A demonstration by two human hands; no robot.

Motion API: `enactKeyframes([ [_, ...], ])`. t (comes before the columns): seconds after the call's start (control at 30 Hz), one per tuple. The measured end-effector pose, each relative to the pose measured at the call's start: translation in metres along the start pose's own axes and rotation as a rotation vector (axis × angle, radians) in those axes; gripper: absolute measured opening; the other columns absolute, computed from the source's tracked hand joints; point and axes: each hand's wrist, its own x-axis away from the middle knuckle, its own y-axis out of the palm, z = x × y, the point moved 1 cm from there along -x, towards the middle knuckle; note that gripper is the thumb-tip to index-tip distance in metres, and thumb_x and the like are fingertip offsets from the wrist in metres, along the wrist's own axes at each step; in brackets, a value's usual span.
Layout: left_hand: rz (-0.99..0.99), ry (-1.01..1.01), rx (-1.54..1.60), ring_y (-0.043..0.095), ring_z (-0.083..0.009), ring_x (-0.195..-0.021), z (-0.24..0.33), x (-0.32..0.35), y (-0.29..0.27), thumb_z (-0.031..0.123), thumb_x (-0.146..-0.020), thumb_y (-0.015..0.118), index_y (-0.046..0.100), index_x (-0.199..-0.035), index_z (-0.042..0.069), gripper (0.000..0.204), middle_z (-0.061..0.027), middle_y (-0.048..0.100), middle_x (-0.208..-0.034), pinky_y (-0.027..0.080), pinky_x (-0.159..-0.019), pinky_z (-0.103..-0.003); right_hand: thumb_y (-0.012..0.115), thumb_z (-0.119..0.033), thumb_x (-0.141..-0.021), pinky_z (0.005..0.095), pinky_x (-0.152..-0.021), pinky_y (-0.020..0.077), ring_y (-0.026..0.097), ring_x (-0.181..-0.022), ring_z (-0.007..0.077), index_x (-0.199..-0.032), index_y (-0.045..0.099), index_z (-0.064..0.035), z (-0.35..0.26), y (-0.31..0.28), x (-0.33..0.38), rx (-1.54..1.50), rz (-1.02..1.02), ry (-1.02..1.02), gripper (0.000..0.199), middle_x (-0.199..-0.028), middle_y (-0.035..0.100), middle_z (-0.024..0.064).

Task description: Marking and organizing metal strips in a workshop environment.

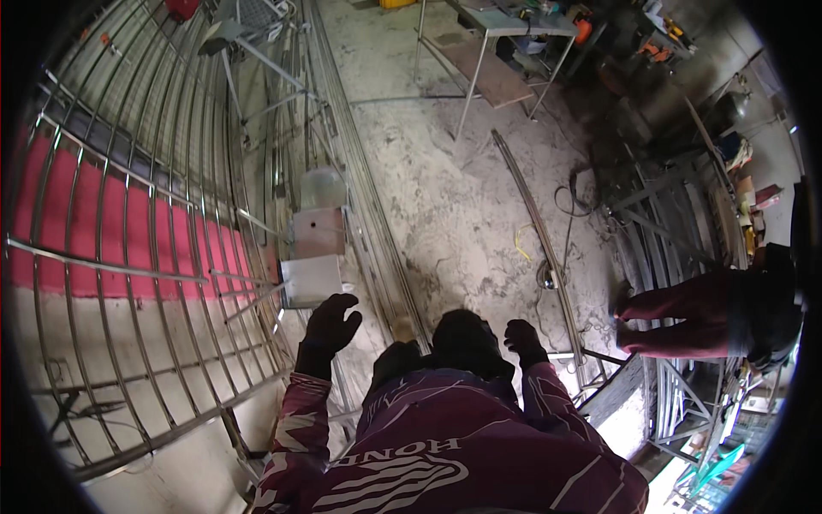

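My left hand (330,324), dark against the pale floor, is raised just below a whitish square-faced block (312,281). Its thumb stands apart from the fingers, and nothing shows in it. To the right, my right hand (523,339) hangs near a long thin metal bar (538,214) on the floor, loosely bent, with a gap by the thumb and no object visible. Both arms wear maroon patterned sleeves. Between the hands are my dark-clothed legs (467,338). Shadow hides the finer detail of the fingers.
At left stands a large metal bar grille (111,265) before a pink and white wall. Long metal profiles (368,197) run along the floor. A metal-legged table (518,21) is at the far side. Another person in maroon trousers (685,337) stands right, beside stacked metal frames (672,210).
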Motion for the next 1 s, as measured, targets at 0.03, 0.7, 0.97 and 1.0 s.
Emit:
enactKeyframes([
  [0.03, 0.004, 0.033, 0.080, 0.066, -0.0338, -0.104, 0.005, -0.023, -0.005, 0.026, -0.086, 0.070, 0.066, -0.111, 0.007, 0.032, -0.0136, 0.068, -0.108, 0.053, -0.089, -0.043, 0.056, -0.021, -0.093, 0.0338, -0.043, 0.0424, 0.058, -0.054, 0.0212, -0.092, 0.058, -0.0141, -0.004, 0.006, -0.006, 0.198, 0.055, -0.046, 0.007, -0.071, 0.056, 0.0034],
  [0.7, -0.113, -0.255, 0.002, 0.068, -0.0320, -0.102, -0.125, -0.348, -0.054, 0.033, -0.084, 0.071, 0.068, -0.114, 0.003, 0.043, -0.0162, 0.070, -0.110, 0.053, -0.090, -0.042, 0.059, -0.038, -0.089, 0.0501, -0.085, 0.0521, 0.067, -0.093, 0.0354, -0.090, 0.074, -0.0064, -0.415, 0.227, -0.397, 1.919, 0.063, -0.749, 0.035, -0.090, 0.071, 0.0178],
  [0.97, 0.212, -0.468, 0.246, 0.071, -0.0320, -0.087, -0.113, -0.516, -0.093, 0.024, -0.089, 0.062, 0.070, -0.103, 0.001, 0.028, -0.0163, 0.072, -0.093, 0.055, -0.079, -0.040, 0.072, -0.033, -0.077, 0.0414, -0.089, 0.0530, 0.067, -0.102, 0.0343, -0.108, 0.069, -0.0032, -0.664, 0.512, -0.445, 1.104, -0.138, -0.996, 0.043, -0.106, 0.070, 0.0196],
  [1.0, 0.196, -0.569, 0.305, 0.071, -0.0325, -0.084, -0.125, -0.537, -0.094, 0.024, -0.089, 0.062, 0.071, -0.099, 0.002, 0.025, -0.0160, 0.073, -0.087, 0.055, -0.076, -0.041, 0.072, -0.032, -0.077, 0.0412, -0.089, 0.0531, 0.067, -0.101, 0.0341, -0.107, 0.070, -0.0033, -0.671, 0.527, -0.463, 1.120, -0.147, -0.937, 0.042, -0.106, 0.071, 0.0196],
])
